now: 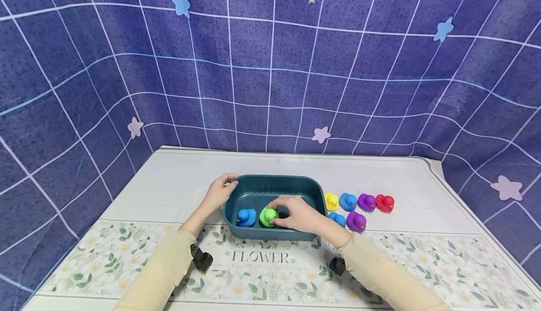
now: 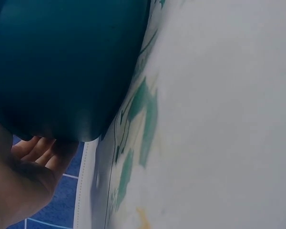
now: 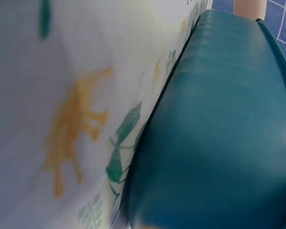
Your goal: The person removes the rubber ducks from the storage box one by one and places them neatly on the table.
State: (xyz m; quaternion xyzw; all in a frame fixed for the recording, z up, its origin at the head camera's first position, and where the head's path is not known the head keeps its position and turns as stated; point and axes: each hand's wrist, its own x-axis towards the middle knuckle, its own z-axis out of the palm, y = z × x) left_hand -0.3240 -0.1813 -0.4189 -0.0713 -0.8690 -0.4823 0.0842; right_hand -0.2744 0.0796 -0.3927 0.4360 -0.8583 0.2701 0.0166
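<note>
A teal plastic bin stands on the table, its side filling much of both wrist views. My left hand grips the bin at its left end, near the back corner; the left wrist view has the fingers against the outer wall. Inside the bin, my right hand holds a green rubber duck between thumb and fingers, close to the bin's floor. Whether the duck touches the floor I cannot tell. A blue rubber duck sits to its left in the bin. The right wrist view hides my right hand.
Right of the bin, two rows of rubber ducks stand on the table: a yellow duck, a blue duck, a purple duck and a red duck behind, another blue duck and purple duck in front.
</note>
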